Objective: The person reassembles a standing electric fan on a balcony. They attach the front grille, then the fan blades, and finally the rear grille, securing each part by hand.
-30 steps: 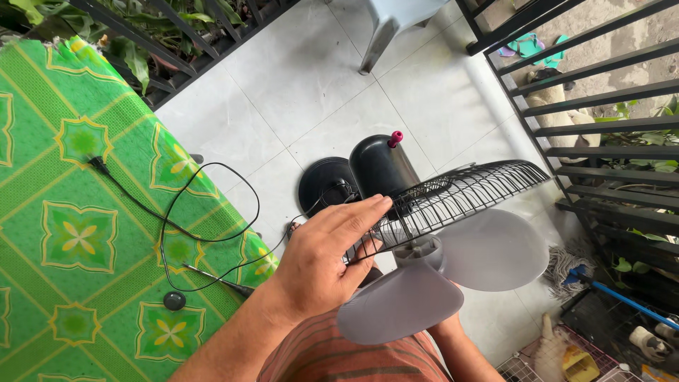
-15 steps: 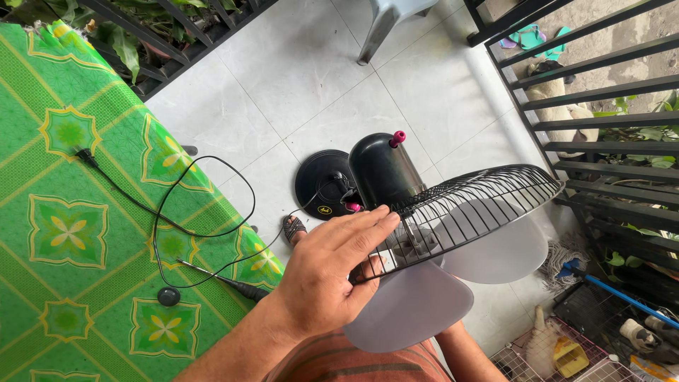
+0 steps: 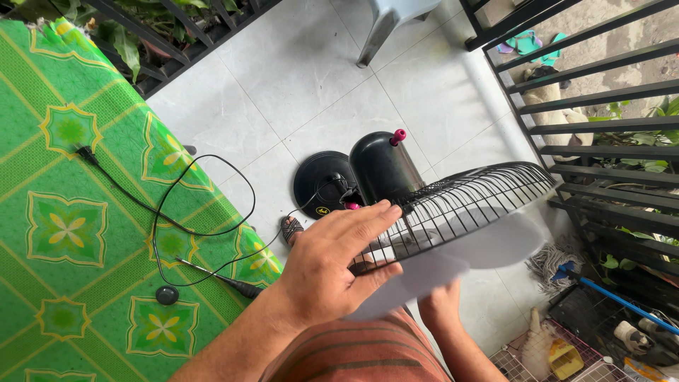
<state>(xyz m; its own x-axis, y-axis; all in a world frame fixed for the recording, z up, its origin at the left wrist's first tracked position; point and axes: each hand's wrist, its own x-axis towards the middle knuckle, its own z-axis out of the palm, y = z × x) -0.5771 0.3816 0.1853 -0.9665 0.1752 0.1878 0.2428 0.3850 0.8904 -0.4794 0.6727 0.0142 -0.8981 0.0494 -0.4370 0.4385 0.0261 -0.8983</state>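
Above the tiled floor, beside the green patterned cloth, the left hand lies open and flat on the fan's black rear grille. The pale blades, distinct a second ago, now blur, so they have turned. Below the blades, the right hand shows only partly; its grip cannot be told.

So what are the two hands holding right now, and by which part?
The left hand lies flat on the black wire fan guard at its near rim. The right hand is under the pale plastic fan blades; its grip is hidden.
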